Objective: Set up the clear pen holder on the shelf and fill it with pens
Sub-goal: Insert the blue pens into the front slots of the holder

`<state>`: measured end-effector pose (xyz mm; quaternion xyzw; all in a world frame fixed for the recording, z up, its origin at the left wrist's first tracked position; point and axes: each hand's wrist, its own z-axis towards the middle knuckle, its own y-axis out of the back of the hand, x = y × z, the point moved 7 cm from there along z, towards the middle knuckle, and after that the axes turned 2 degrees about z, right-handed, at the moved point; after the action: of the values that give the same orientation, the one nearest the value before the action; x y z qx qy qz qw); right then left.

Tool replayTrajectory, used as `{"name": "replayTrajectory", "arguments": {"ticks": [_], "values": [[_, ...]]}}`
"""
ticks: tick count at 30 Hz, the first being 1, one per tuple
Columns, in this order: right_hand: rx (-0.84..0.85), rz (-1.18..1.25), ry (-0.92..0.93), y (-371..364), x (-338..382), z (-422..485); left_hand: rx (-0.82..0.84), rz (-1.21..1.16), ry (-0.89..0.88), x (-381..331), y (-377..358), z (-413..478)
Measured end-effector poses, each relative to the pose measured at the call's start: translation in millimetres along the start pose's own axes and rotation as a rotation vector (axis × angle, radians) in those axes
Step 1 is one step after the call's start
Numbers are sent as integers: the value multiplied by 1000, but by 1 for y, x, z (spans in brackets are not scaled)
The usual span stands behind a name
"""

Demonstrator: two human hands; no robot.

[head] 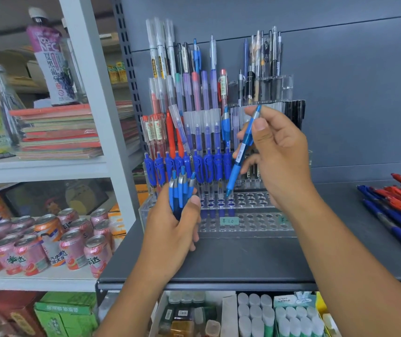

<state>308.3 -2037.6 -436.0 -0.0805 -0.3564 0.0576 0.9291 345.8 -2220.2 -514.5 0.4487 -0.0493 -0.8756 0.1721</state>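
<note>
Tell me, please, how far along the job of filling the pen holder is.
Done: the clear pen holder stands on the shelf, its back rows packed with pens. In hand: the right hand holds a blue pen tip-down over a hole, and the left hand grips a bunch of blue pens. Left: many front holes are empty, and loose red and blue pens lie on the shelf.

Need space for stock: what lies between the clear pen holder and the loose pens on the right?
Head view: bare dark shelf between clear pen holder and loose pens; the right forearm crosses above it.
</note>
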Motion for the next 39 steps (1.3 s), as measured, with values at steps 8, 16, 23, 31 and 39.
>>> {"name": "replayTrajectory", "arguments": {"ticks": [8,16,23,31,39], "values": [[-129,-202,157,11,10,0,15,-36,-12,-1,-1,-1],[-128,-287,169,10,4,-1,34,-73,-6,2,-2,-2],[-61,-358,152,4,-2,-1,40,-86,2,-2,-2,-3],[-68,-365,168,5,-2,-2,59,-61,35,-1,-4,-2],[-21,-410,173,1,-1,-4,28,-69,22,-4,-2,-1]]}}
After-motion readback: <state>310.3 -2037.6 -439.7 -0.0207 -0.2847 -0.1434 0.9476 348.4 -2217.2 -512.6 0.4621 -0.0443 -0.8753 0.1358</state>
